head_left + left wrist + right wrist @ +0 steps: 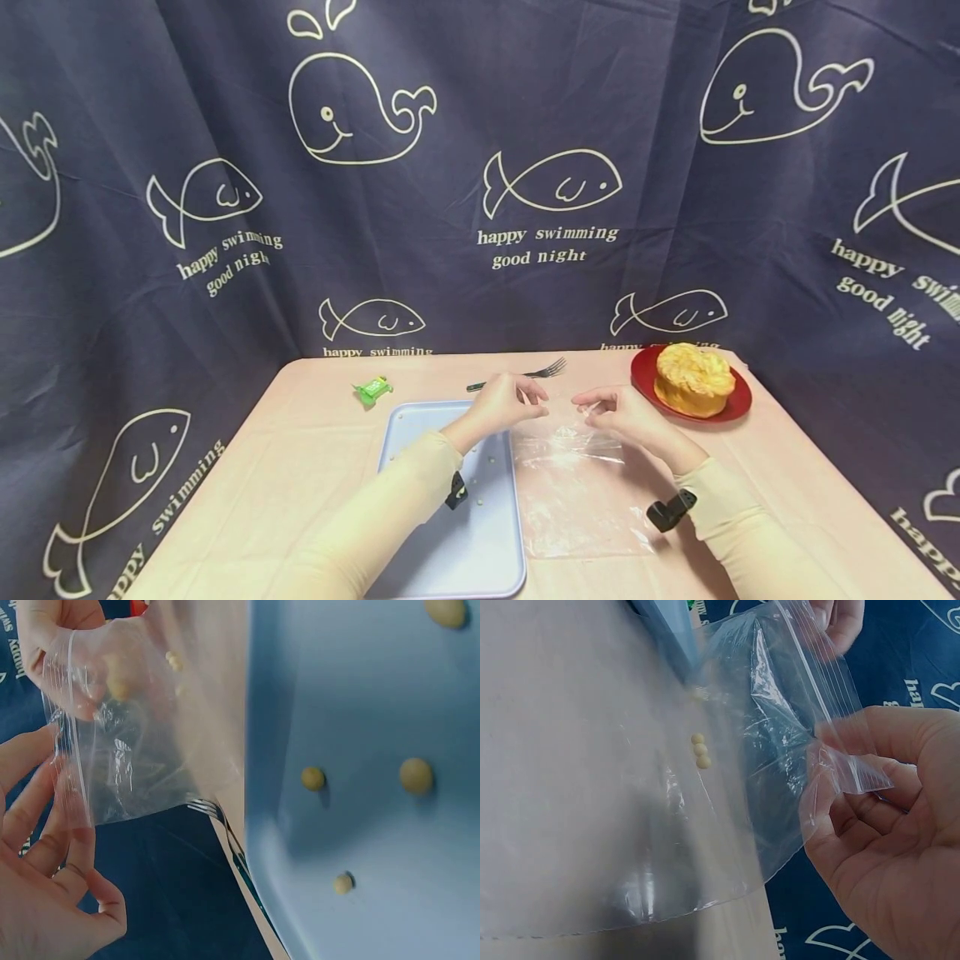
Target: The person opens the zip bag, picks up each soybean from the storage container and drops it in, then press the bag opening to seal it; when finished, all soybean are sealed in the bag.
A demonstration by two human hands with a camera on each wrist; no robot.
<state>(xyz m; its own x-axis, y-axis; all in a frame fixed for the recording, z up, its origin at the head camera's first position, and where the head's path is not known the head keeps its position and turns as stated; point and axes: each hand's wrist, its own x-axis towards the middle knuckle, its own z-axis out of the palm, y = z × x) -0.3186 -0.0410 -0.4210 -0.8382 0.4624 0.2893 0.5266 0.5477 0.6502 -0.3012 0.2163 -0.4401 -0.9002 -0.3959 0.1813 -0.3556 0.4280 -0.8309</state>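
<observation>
A clear zip bag (577, 508) hangs between both hands, close over the pink cloth and right of the blue tray. My left hand (510, 400) pinches one end of its zip edge, which the left wrist view shows at the fingertips. The opposite end is gripped by my right hand (618, 412), thumb and finger creasing the plastic in the right wrist view. Several pale yellow soybeans (700, 751) show low in the bag. More loose soybeans (417, 776) lie scattered on the tray (480, 562), partly hidden under my left forearm in the head view.
Behind the hands lies a fork (553, 369) with a dark handle. A red plate (645, 379) bearing a round yellow cake (693, 379) stands at the back right. A small green packet (372, 390) is beyond the tray's far left corner. A dark patterned curtain surrounds the table.
</observation>
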